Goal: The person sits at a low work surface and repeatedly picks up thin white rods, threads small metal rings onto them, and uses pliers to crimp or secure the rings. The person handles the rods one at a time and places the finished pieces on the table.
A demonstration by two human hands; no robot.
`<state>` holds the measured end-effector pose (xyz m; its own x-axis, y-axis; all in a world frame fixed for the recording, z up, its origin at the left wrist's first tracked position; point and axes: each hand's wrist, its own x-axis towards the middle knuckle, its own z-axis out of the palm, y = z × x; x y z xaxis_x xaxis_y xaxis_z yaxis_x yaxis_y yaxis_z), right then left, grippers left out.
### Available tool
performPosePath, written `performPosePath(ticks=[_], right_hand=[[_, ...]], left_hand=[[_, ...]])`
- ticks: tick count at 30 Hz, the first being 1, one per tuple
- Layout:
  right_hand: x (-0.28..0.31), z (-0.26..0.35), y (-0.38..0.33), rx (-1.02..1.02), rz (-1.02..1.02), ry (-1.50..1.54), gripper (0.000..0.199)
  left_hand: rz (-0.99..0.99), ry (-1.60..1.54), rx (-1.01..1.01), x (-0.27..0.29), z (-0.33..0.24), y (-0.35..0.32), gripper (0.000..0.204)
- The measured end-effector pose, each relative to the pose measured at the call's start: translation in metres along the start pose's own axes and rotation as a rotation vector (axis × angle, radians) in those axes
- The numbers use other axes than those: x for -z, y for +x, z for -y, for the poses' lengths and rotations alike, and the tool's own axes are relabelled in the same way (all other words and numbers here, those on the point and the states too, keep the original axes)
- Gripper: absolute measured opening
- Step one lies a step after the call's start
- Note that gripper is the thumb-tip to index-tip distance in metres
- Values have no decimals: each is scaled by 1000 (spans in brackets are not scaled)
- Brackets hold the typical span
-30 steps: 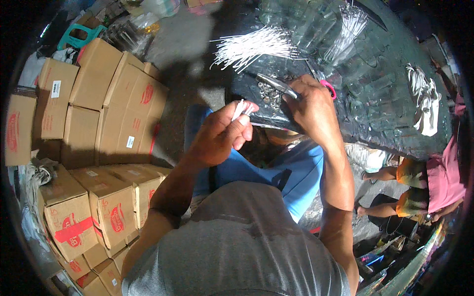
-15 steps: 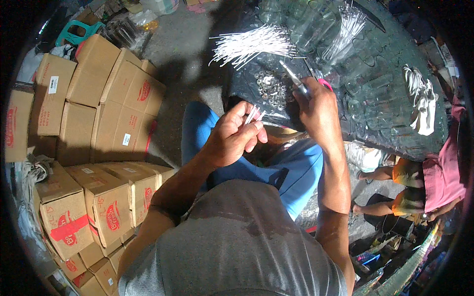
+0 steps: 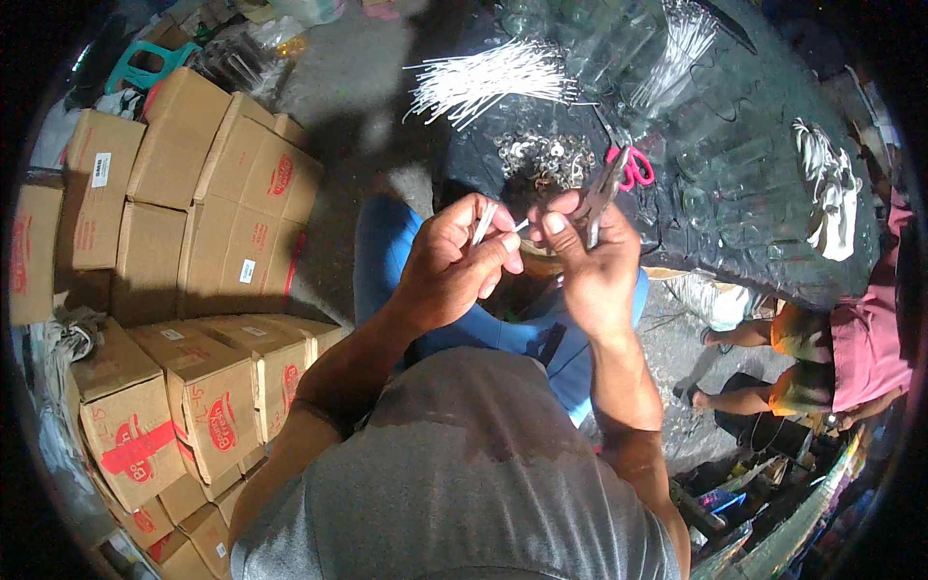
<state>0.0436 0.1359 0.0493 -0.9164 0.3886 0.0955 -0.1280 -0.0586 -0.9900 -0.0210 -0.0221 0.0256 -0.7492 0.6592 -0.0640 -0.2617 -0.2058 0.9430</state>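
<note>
My left hand (image 3: 464, 253) is closed round a few short white wicks (image 3: 484, 223), their ends sticking up between thumb and fingers. Close beside it, my right hand (image 3: 597, 269) grips metal pliers (image 3: 606, 196), which tilt up and to the right. Its thumb and fingertips pinch near the end of a white strand that reaches toward the left hand; whether a small tab sits on that end is hidden. Just beyond the hands, a pile of small metal wick tabs (image 3: 546, 160) lies on the dark table (image 3: 471, 174). Farther back is a loose bundle of white wicks (image 3: 493, 82).
Pink-handled scissors (image 3: 633, 168) lie right of the tabs. Many clear glass jars (image 3: 720, 203) cover the table's right side, with another wick bundle (image 3: 674, 56) and a white cloth (image 3: 827, 193). Cardboard boxes (image 3: 246, 208) are stacked at left. A person in pink (image 3: 870, 333) is at right.
My right hand has come back from the tab pile toward my left hand, and the pliers have swung from pointing left to pointing up and right. My left hand has barely moved.
</note>
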Motion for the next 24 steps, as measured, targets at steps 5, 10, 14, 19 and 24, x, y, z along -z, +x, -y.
performPosePath(ticks=[5,10,14,19,24], right_hand=[[-14,-20,-11,225,-133,-202,5],[-17,-23,-12,170,-140,-159,5],[-22,-19,-14,140,-112,-71,6],[-23,-25,-16,186,-122,-79,5],[-20,-22,-14,206,-71,-25,4]], left_hand=[[6,17,-48,-5,0,-1,9],[45,-37,-46,-5,4,-3,9],[29,20,-44,-4,3,-5,11],[4,-17,-33,-5,4,-8,11],[-74,160,-64,-3,4,-7,13]])
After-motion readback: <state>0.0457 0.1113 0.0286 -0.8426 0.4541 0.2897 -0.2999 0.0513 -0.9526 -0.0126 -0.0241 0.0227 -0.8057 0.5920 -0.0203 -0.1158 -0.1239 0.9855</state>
